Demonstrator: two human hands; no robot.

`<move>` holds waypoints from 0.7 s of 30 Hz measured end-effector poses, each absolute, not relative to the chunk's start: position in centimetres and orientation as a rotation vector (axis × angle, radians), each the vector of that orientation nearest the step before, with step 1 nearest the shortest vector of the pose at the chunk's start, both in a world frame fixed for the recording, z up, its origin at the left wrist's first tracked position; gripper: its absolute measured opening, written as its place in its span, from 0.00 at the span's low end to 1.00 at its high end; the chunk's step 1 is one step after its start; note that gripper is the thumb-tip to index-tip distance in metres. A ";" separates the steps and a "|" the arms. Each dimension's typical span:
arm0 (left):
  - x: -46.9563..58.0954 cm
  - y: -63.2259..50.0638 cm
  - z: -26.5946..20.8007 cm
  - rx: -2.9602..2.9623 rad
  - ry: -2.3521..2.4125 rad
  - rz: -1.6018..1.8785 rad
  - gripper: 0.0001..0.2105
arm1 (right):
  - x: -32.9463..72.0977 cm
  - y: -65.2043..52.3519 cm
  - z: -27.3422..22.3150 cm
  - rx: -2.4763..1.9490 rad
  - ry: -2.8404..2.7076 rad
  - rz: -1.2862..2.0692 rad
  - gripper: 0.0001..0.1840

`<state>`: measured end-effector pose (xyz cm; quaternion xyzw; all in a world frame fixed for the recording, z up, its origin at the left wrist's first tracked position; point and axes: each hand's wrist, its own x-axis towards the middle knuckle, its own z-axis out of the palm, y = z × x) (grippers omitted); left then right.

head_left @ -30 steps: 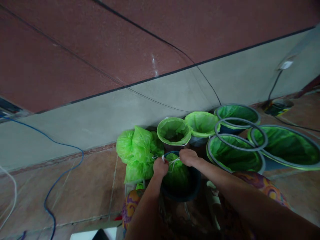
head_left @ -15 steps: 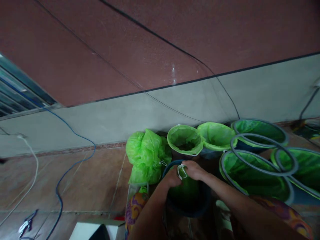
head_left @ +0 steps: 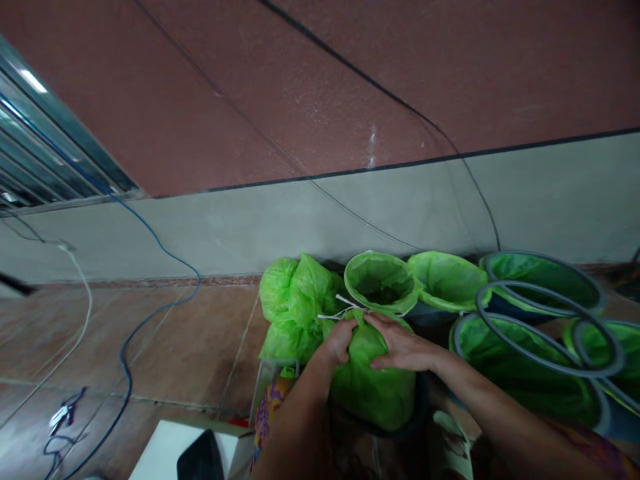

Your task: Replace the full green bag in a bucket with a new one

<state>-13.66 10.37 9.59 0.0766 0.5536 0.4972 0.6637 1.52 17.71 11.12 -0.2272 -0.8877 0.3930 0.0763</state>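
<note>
Both hands on one tied green bag (head_left: 373,373): left hand (head_left: 339,341) clasps its left shoulder just under the neck, right hand (head_left: 403,345) lies flat-fingered over the top. The bag is raised most of the way out of the dark bucket (head_left: 420,417), base apparently inside the rim, though blur hides it. Long axis near upright, neck pointing up and away. White tie string (head_left: 340,308) knotted; ends loose.
</note>
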 end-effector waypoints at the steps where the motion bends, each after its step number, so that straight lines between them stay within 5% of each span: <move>1: -13.9 10.3 10.0 0.156 1.208 1.088 0.09 | 1.5 17.4 11.0 -0.693 -2.710 1.161 0.54; 7: -15.4 9.3 12.0 0.343 1.258 1.090 0.18 | 0.8 16.6 10.1 -0.583 -2.706 1.241 0.12; 14: -21.2 6.5 15.3 0.644 2.315 1.638 0.19 | -2.3 19.0 13.4 -0.797 -2.157 1.570 0.14; 21: -24.6 4.8 15.5 0.247 2.264 2.269 0.15 | -15.7 23.8 17.3 -0.909 -1.813 1.412 0.20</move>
